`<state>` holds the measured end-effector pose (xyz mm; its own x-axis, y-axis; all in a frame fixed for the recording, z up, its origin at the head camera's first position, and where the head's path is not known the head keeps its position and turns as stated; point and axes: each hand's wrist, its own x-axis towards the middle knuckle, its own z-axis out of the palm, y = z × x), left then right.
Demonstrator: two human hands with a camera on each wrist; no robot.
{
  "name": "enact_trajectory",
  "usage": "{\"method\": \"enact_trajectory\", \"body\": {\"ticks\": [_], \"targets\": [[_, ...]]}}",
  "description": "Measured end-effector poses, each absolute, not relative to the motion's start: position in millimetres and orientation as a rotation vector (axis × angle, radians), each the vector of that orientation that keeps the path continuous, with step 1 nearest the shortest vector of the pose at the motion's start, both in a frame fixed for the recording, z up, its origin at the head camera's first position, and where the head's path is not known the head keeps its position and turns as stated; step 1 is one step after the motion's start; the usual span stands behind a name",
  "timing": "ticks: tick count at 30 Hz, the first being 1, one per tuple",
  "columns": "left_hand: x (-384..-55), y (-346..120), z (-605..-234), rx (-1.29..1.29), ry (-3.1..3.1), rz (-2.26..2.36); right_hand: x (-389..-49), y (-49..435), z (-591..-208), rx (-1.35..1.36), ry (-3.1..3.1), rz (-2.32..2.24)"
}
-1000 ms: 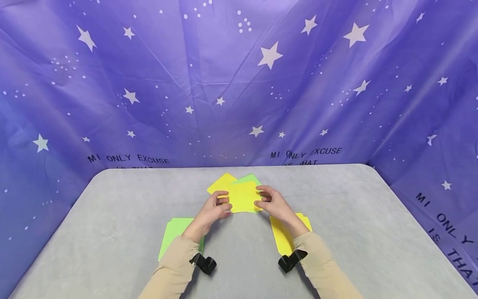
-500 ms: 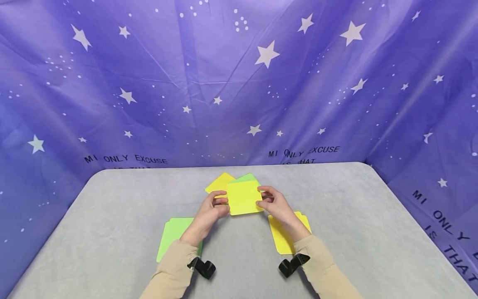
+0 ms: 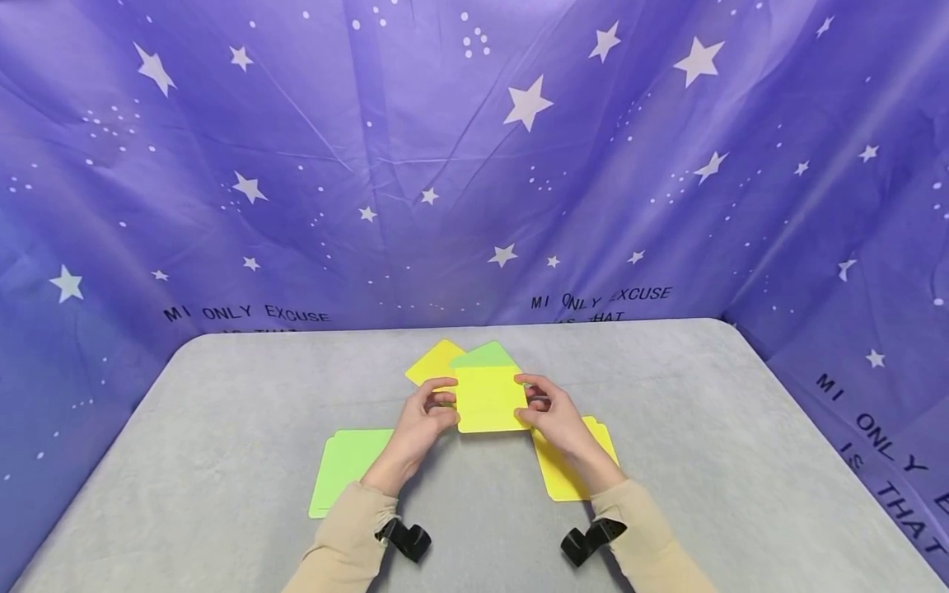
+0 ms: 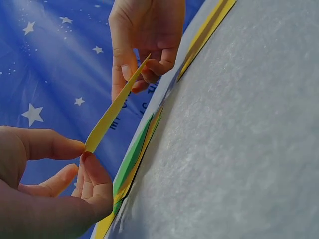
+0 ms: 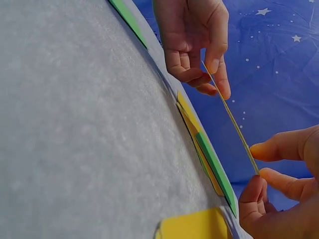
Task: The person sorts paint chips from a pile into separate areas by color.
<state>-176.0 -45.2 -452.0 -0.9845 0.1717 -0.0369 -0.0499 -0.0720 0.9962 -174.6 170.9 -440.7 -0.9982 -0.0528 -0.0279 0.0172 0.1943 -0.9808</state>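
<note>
Yellow card (image 3: 491, 399): held raised off the table (image 3: 474, 527), on the person's side of the mixed pile (image 3: 474, 356) and overlapping it in the head view; a gap between the two is shown by the wrist views. Whether one card or several are held cannot be told.
Left edge: pinched by the left hand (image 3: 423, 420), thumb against curled fingers, parted only by the card's thickness.
Right edge: pinched likewise by the right hand (image 3: 554, 417), with fingertips brought together on the edge.
Mixed pile: made up of yellow and green cards, fanned, partly hidden by the yellow card.
Green stack (image 3: 352, 465): laid nearer the person than the mixed pile, to its left.
Yellow stack (image 3: 559, 469): laid nearer the person than the mixed pile, to its right, partly covered by the right arm (image 3: 641, 535).
Card handling: a two-handed carry is judged to be in hand; both edges should be moved together, pinched lightly.
Bending risk: buckling would likely be caused by squeezing inward.
</note>
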Motion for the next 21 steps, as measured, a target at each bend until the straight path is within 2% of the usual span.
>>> {"method": "enact_trajectory", "body": {"ticks": [21], "targets": [[-169.3, -22.2, -452.3, 0.261, 1.969, 2.116, -155.1, 206.5, -437.4, -0.025, 2.337, -1.923]]}}
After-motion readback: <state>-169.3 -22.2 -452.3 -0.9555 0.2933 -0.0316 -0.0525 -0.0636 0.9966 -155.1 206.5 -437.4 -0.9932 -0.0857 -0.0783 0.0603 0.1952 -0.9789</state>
